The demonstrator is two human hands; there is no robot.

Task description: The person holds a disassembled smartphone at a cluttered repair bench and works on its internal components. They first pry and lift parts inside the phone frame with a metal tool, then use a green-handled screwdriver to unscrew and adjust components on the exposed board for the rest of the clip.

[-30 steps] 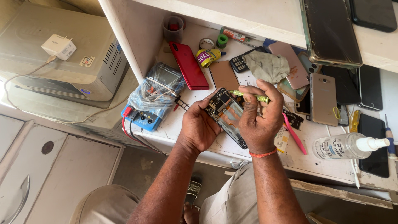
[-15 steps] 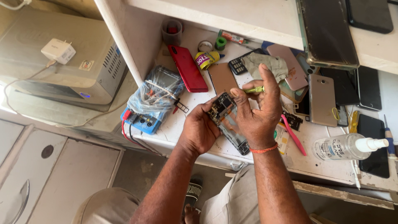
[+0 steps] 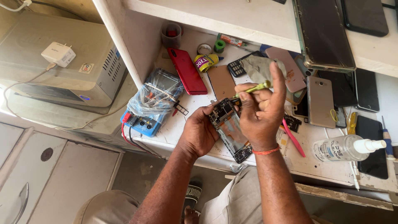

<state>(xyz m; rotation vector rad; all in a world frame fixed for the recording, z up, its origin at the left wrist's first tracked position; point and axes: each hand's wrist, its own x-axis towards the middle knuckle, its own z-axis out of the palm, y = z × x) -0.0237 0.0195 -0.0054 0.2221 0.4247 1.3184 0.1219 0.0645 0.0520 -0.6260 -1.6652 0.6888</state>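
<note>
My left hand grips an opened phone by its left edge, its circuit board and bare frame facing up, over the white workbench. My right hand holds a thin yellow-green screwdriver in its fingertips. The tip points down and left at the top of the phone's board. The right wrist wears an orange band.
A blue multimeter wrapped in plastic lies to the left, a red phone behind it. Several phones and back covers, a pink tool and a clear spray bottle lie right. A grey box sits far left.
The right hand has lifted and turned so the screwdriver now angles down at the phone's top edge. The left hand keeps its grip on the phone.
</note>
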